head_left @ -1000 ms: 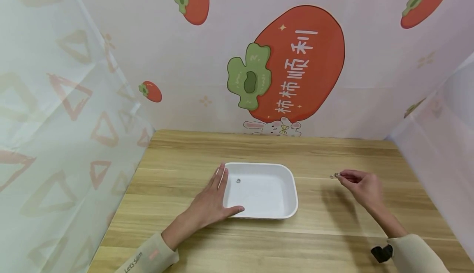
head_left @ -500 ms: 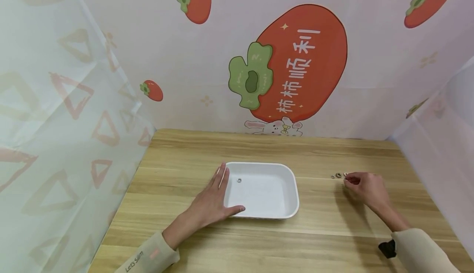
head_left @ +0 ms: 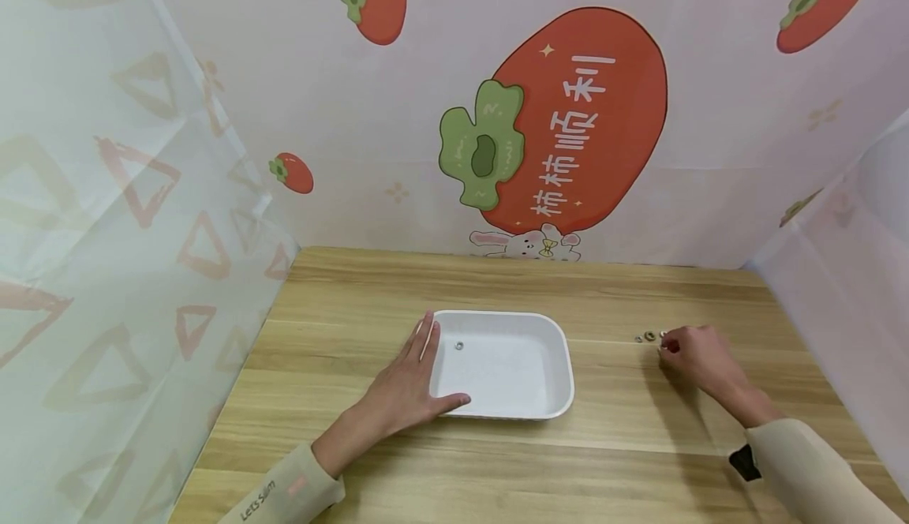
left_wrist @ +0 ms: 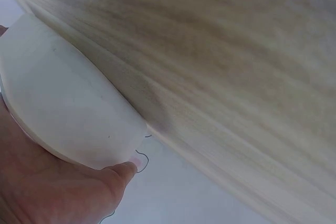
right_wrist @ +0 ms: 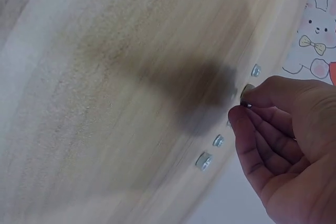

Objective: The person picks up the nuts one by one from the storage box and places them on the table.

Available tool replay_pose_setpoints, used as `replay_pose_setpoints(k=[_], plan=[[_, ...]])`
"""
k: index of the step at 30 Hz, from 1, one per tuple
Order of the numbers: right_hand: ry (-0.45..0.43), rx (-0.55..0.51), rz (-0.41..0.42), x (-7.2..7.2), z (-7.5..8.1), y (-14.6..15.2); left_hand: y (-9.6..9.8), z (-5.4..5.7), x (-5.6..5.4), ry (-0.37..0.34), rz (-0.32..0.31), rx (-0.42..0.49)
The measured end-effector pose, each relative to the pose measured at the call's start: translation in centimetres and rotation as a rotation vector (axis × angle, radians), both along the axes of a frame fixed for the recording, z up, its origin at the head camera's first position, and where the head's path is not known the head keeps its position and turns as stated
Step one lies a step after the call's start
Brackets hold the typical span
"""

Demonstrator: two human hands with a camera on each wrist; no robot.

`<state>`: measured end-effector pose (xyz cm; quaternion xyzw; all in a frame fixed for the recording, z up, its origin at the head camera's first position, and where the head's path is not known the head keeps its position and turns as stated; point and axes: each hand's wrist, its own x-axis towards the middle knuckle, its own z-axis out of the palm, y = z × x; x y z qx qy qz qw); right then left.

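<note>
A white tray (head_left: 500, 374) lies on the wooden table, with one small metal nut (head_left: 459, 346) at its left end. My left hand (head_left: 405, 390) lies along the tray's left side, fingers straight and spread, thumb over the near rim. To the tray's right, my right hand (head_left: 699, 358) is low over a row of nuts, thumb and forefinger pinching a small, mostly hidden nut (right_wrist: 248, 105). Just left of the fingertips sit a larger brownish nut (head_left: 649, 336) and a small nut (head_left: 638, 339). On the hand's other side, the right wrist view shows a silvery nut (right_wrist: 218, 140) and a bigger one (right_wrist: 203, 161).
The wood-grain table (head_left: 497, 469) meets a pale printed backdrop (head_left: 390, 114) at its far edge. Similar sheets hang at left and right. A black band (head_left: 744, 462) shows at the right sleeve.
My right hand has moved a little to the right, leaving the larger nut it was touching on the table beside the small one. My left hand and the tray stay in place.
</note>
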<state>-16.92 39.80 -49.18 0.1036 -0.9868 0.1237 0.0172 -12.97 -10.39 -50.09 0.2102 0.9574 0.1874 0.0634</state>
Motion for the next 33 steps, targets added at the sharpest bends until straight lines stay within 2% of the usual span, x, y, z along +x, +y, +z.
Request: replay_pose_setpoints(k=[8, 16, 33], plan=[[-0.019, 0.072, 0.031, -0.5, -0.28, -0.18, -0.09, 0.02, 0.02, 0.013, -0.001, -0.003], [-0.021, 0.078, 0.025, -0.77, -0.66, -0.16, -0.08, 0.0, 0.05, 0.004, 0.002, 0.002], [-0.049, 0.058, 0.014, -0.51, -0.16, -0.4, -0.06, 0.05, 0.01, 0.002, 0.001, -0.003]])
